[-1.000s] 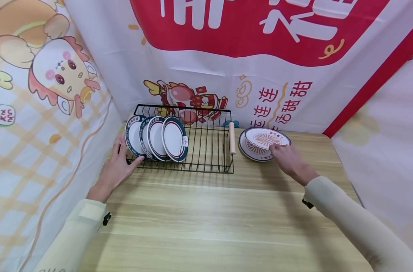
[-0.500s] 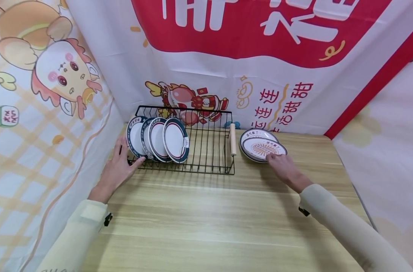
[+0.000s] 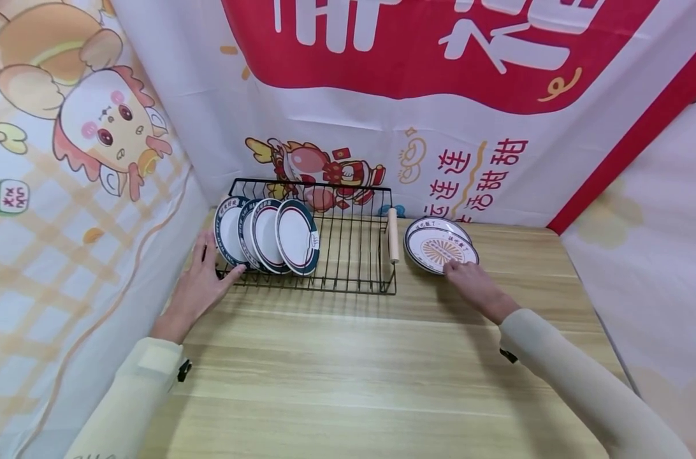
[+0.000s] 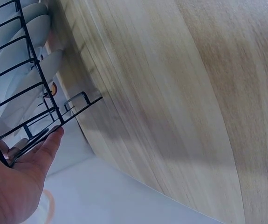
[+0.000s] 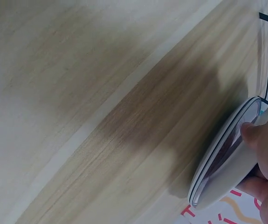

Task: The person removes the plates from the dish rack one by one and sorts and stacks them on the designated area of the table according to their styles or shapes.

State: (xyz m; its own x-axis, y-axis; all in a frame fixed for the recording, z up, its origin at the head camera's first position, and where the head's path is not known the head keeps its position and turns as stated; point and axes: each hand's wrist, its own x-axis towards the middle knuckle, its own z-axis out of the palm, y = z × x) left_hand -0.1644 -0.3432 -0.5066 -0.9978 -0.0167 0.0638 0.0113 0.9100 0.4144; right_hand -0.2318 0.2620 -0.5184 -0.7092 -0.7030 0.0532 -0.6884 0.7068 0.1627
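My left hand grips the left end of a black wire dish rack. The left wrist view shows my thumb along the rack's wire and a fingertip behind it. Several dark-rimmed plates lean upright in the rack's left part. Right of the rack, my right hand pinches the near right rim of a white plate with an orange ray pattern. This plate lies over a similar plate, whose back rim shows behind it. In the right wrist view, my thumb is on the plate's upper side, fingers underneath.
A pale wooden handle is at the rack's right end. The wooden table stretches in front of the rack. Printed cloth hangs close behind the rack, and more cloth stands at the left side.
My right hand has brought the ray-patterned plate left and down, so it now covers more of the other plate. My left hand has stayed on the rack's left end.
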